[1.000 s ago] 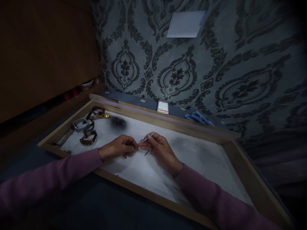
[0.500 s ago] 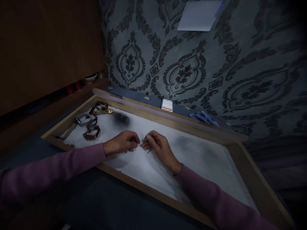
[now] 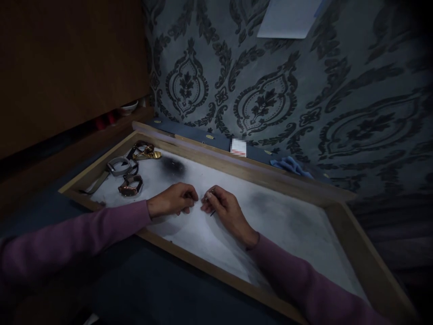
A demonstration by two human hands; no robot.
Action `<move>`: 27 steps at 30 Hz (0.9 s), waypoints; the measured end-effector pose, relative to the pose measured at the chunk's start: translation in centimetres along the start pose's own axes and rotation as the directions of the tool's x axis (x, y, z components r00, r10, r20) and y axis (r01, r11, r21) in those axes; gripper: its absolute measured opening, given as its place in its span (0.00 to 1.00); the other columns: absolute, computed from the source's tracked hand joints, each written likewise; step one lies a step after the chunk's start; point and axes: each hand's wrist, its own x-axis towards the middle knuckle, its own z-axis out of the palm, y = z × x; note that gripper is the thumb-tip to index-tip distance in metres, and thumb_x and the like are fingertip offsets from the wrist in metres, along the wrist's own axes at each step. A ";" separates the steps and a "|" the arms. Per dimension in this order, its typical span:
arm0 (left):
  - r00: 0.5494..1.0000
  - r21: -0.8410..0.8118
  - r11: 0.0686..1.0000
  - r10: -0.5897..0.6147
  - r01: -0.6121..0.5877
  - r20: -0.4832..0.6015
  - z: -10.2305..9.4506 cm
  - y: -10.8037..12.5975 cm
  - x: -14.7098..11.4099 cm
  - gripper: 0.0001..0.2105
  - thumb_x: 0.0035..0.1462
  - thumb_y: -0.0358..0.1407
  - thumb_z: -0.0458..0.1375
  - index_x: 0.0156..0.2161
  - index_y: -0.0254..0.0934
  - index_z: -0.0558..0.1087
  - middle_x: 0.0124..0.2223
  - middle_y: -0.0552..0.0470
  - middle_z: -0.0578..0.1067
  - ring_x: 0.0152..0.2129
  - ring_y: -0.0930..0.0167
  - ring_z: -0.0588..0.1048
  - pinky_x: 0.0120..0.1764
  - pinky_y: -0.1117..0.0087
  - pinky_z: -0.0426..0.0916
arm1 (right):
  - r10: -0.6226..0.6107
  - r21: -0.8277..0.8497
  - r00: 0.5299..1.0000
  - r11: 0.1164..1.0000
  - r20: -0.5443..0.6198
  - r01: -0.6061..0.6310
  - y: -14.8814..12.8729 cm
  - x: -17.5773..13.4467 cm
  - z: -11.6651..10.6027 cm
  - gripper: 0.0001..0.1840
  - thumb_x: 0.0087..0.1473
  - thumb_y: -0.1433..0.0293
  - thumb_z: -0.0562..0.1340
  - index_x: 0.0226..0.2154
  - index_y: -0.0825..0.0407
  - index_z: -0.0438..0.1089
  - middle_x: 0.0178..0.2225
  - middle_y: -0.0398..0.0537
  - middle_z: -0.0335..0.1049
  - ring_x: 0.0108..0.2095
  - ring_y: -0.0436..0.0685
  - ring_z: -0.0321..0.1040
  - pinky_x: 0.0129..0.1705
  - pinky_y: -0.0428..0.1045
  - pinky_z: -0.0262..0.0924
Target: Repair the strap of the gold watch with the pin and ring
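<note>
We seem midway, a thin tool [image 3: 212, 213] gripped in our right hand [image 3: 226, 205], left hand [image 3: 174, 198] curled, contents unclear, watches [image 3: 129, 192] lying aside.

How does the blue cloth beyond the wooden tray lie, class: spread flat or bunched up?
Bunched up: the blue cloth shows raised, uneven folds along the far rim of the wooden tray.

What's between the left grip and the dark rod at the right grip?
The right grip's own fingers: only the rod's short dark end shows below them. No loose object is visible between it and the left grip, just a gap over the white tray floor.
</note>
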 end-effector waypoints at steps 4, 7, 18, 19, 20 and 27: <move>0.996 0.205 0.976 0.081 -0.072 -0.034 0.0 0.0 -0.5 0.08 0.54 0.26 0.50 0.38 0.31 0.69 0.28 0.54 0.70 0.22 0.74 0.71 0.22 0.76 0.63 | 0.017 -0.022 1.000 1.000 -0.017 -0.017 -0.2 -0.1 -0.2 0.20 0.57 0.53 0.59 0.28 0.53 0.67 0.21 0.43 0.67 0.23 0.50 0.65 0.27 0.46 0.62; 0.948 0.516 0.812 0.318 -0.273 0.000 0.2 0.1 -1.7 0.10 0.56 0.24 0.51 0.41 0.33 0.72 0.35 0.51 0.73 0.31 0.72 0.72 0.35 0.71 0.67 | 0.015 -0.071 1.000 0.997 -0.024 -0.017 -0.4 -0.3 -0.4 0.17 0.56 0.56 0.61 0.28 0.53 0.70 0.18 0.39 0.61 0.21 0.49 0.59 0.24 0.45 0.58; 0.872 0.843 0.304 0.363 -0.444 0.328 -0.1 1.2 -4.6 0.17 0.57 0.20 0.50 0.50 0.33 0.68 0.43 0.45 0.69 0.38 0.65 0.68 0.39 0.66 0.66 | 0.005 -0.130 0.994 0.991 0.106 0.009 -0.4 -0.2 -2.6 0.09 0.51 0.63 0.64 0.29 0.52 0.75 0.26 0.45 0.73 0.27 0.51 0.67 0.29 0.47 0.61; 0.873 0.847 0.295 0.359 -0.442 0.331 -0.3 1.2 -4.6 0.18 0.57 0.20 0.49 0.50 0.33 0.68 0.43 0.45 0.69 0.38 0.65 0.68 0.39 0.66 0.66 | -0.026 -0.172 0.994 0.984 0.109 0.045 -0.3 -0.1 -2.8 0.08 0.51 0.64 0.65 0.29 0.52 0.75 0.28 0.45 0.73 0.28 0.52 0.68 0.30 0.47 0.61; 0.875 0.850 0.291 0.355 -0.439 0.330 -0.5 1.1 -4.6 0.18 0.57 0.20 0.49 0.50 0.33 0.68 0.44 0.45 0.69 0.38 0.66 0.68 0.40 0.66 0.66 | -0.056 -0.217 0.992 0.973 0.113 0.080 -0.2 -0.1 -3.1 0.07 0.51 0.65 0.65 0.29 0.51 0.76 0.29 0.46 0.73 0.29 0.52 0.69 0.30 0.47 0.62; 0.885 0.871 0.273 0.351 -0.409 0.305 -0.9 0.7 -4.7 0.21 0.57 0.19 0.49 0.53 0.35 0.67 0.46 0.45 0.69 0.39 0.66 0.68 0.40 0.67 0.65 | -0.117 -0.395 0.976 0.900 0.185 0.182 0.6 0.0 -3.4 0.04 0.53 0.70 0.64 0.29 0.50 0.76 0.30 0.46 0.71 0.31 0.52 0.69 0.31 0.47 0.61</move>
